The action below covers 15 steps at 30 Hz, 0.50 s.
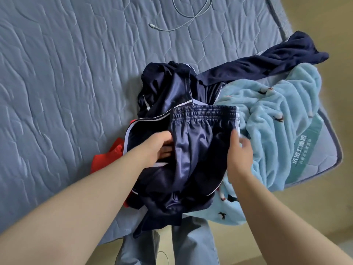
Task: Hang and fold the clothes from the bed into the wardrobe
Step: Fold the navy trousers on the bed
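Bed (66, 83): blue-grey quilted mattress, filling most of the view; a green printed label (303, 148) is showing at its right corner.

Fleece (271, 127): pale blue, patterned with small dark and red marks, lying crumpled over the bed's right corner and hanging off the near edge.

Navy heap (164, 87): shiny dark garments with white piping, lying bunched in the middle of the bed, just left of the fleece; one long piece is stretching away to the right edge.

Navy sports bottoms (202, 134): elastic waistband uppermost, white stripe down the right side, being held up over the heap; the lower part is trailing into the pile.

Red garment (107, 157): lying under the heap's left side, only partly showing.

Left hand (158, 148): gripping the left edge of the bottoms, fingers curling behind the fabric.

Right hand (240, 152): pinching the right edge at the stripe, thumb lying on the front.

Cable (183, 25): white, lying looped on the far part of the bed, well apart from the clothes.
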Tool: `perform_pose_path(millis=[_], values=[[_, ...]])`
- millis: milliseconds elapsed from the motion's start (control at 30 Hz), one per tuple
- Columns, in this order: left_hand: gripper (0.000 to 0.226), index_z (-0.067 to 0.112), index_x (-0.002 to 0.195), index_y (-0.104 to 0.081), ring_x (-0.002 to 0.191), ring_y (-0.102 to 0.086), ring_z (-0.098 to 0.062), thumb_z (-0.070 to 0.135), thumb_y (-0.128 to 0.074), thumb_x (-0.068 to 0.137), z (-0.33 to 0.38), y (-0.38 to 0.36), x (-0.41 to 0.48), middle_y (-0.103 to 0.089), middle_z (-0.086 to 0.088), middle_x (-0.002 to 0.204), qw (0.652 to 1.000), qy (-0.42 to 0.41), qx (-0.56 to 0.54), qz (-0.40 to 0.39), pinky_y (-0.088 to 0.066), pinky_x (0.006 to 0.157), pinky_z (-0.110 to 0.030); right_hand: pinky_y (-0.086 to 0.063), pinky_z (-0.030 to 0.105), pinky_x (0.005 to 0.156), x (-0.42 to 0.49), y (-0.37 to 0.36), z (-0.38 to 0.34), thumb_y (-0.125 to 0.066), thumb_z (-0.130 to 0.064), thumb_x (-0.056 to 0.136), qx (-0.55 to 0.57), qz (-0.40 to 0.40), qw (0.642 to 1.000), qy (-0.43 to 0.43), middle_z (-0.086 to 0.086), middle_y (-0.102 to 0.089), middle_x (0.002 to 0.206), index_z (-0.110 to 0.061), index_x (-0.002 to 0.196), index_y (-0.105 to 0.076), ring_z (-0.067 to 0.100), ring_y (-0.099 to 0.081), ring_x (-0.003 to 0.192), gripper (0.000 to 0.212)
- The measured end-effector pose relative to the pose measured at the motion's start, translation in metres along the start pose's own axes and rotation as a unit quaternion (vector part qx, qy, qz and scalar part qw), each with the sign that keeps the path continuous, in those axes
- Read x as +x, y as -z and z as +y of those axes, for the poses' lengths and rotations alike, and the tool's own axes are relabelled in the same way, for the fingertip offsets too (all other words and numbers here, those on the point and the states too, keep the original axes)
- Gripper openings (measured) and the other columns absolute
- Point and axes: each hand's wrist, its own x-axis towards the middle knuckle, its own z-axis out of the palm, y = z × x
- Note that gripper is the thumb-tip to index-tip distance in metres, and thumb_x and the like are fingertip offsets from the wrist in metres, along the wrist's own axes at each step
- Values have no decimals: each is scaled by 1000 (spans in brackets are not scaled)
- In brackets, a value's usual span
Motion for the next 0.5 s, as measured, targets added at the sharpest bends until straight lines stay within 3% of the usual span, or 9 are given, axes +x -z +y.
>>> perform_pose_path(millis=[33, 100, 167, 233, 300, 367, 500], values=[[18, 21, 74, -65, 62, -65, -13, 30, -54, 85, 5, -3, 2, -66, 3, 70, 997, 5, -70, -29, -51, 71, -29, -45, 38, 87, 3, -2, -8, -51, -46, 88, 4, -5, 1000, 6, -2, -60, 86, -14, 98, -58, 15, -54, 80, 34], [36, 22, 77, -74, 72, -67, -11, 52, -55, 85, 14, -6, 4, -72, 4, 78, 993, 11, -93, -67, -49, 75, -26, -47, 38, 82, 4, -8, -20, -56, -25, 88, 32, -46, 998, 26, 2, -59, 79, -15, 85, -61, 17, -52, 78, 12], [40, 20, 79, -76, 78, -68, -10, 54, -56, 84, 22, -8, 2, -74, 2, 83, 994, 11, -76, -75, -51, 71, -23, -45, 33, 71, -2, -10, -27, -57, -10, 83, 54, -71, 996, 31, 3, -54, 70, -17, 71, -55, 18, -48, 71, 14], [30, 18, 80, -75, 75, -68, -11, 43, -60, 86, 26, -6, -6, -72, 1, 82, 994, 14, -74, -78, -53, 72, -22, -46, 32, 70, -10, -11, -33, -58, -5, 80, 93, -102, 990, 15, 2, -55, 69, -15, 69, -52, 18, -50, 74, 16], [17, 14, 88, -71, 75, -66, -15, 29, -61, 88, 28, -3, -15, -71, -2, 82, 993, 16, -89, -74, -52, 76, -26, -49, 37, 86, -15, -13, -35, -64, -14, 82, 140, -154, 978, -23, -1, -66, 85, -17, 78, -58, 19, -59, 91, 7], [10, 10, 93, -67, 74, -66, -19, 14, -60, 87, 31, 5, -32, -70, -7, 83, 992, -16, -119, -47, -52, 75, -30, -42, 41, 103, -30, -14, -44, -68, -34, 82, 161, -200, 966, -45, -4, -65, 112, -29, 90, -59, 18, -57, 112, 13], [10, 5, 86, -63, 63, -65, -16, 0, -58, 79, 48, 24, -81, -67, -6, 71, 979, -105, -170, -52, -54, 64, -25, -40, 44, 105, -68, -19, -74, -66, -41, 82, 147, -257, 954, -41, -6, -60, 122, -31, 101, -60, 18, -52, 120, 23]])
